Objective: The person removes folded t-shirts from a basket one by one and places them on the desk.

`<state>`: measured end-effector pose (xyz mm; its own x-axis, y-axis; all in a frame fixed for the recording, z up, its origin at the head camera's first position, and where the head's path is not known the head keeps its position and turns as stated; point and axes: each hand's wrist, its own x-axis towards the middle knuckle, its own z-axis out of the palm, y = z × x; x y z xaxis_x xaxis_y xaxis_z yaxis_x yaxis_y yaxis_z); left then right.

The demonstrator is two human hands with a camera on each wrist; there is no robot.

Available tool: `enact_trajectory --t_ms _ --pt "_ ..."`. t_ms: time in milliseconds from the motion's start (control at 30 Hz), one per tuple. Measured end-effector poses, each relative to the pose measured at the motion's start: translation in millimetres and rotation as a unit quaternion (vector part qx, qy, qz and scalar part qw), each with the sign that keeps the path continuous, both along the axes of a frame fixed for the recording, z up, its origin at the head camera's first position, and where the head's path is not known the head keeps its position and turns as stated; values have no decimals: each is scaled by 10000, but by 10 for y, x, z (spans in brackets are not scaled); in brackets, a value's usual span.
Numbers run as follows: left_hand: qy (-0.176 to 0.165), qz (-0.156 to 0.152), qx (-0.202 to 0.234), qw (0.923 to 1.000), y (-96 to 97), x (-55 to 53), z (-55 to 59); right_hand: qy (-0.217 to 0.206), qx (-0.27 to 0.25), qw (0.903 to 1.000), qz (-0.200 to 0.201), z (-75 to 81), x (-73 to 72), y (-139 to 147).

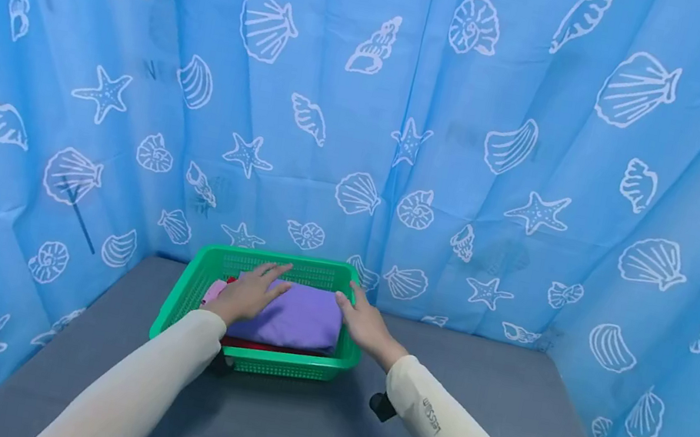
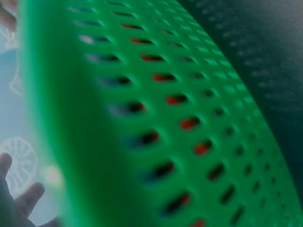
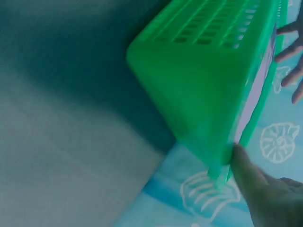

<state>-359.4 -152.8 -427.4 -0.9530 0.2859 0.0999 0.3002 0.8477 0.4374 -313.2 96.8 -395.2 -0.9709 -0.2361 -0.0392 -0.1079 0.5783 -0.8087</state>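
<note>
We are seeing smooth, slightly glossy plastic in the perforated basket (image 1: pixel 290 359), soft-looking matt fabric in the purple cloth (image 1: pixel 300 319), a matt counter (image 1: pixel 496 389) and a creased, cloth-like curtain (image 1: pixel 348 148).

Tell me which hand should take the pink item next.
The left hand, most likely: it is close beside the pink item, whereas the right hand is at the opposite end of the green basket, across the purple cloth.
</note>
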Motion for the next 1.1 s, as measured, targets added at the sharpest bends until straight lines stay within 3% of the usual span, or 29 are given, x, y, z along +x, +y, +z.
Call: enact_trajectory --t_ms 267,533,800,1100 --pt "-263 536 902 9941 -282 20 -153 -921 -1050 9898 -270 -44 59 -312" --pt "-533 725 1235 9882 -382 102 -229 -970 -1323 9842 -671 -133 14 -406" --pt "-678 845 1465 9833 -427 92 -337 -1056 -1433 9807 -812 -240 -67 -457" --pt "-869 759 1865 9757 -502 46 -426 -1193 -1615 9748 -969 -356 -163 -460"
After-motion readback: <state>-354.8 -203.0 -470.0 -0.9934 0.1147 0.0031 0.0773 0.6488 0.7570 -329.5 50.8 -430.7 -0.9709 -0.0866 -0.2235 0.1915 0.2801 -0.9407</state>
